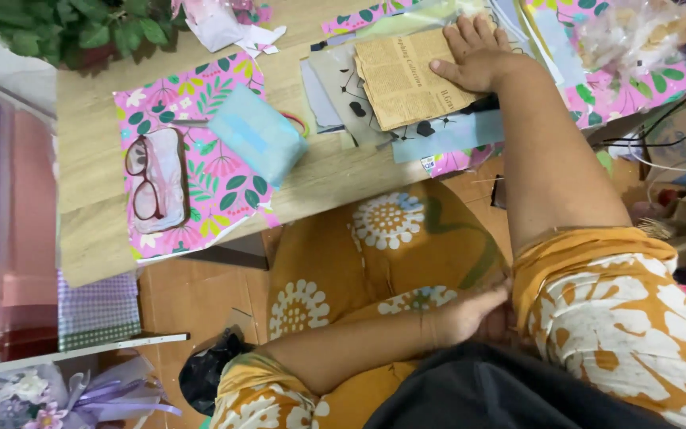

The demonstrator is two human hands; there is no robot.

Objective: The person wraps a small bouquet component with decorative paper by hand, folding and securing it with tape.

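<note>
My right hand (476, 54) lies flat, palm down, on a brown printed paper sheet (402, 79) at the far side of the wooden table (89, 151). The fingers are stretched out and the thumb points left. Under the brown sheet lie grey sheets with black shapes (341, 87) and a pale blue sheet (446, 135). My left hand (470, 314) rests low in my lap against orange flowered cloth (375, 238), beside my right sleeve (621, 310). Its fingers are hidden in the fabric.
Dark red glasses (151, 179) and a light blue pouch (257, 131) lie on pink flowered wrapping paper (224, 183). A leafy plant (65, 28) stands at the far left corner. Black cables (668, 111) and small boxes are at the right; a checked box (97, 311) and purple ribbon flowers (81, 397) at lower left.
</note>
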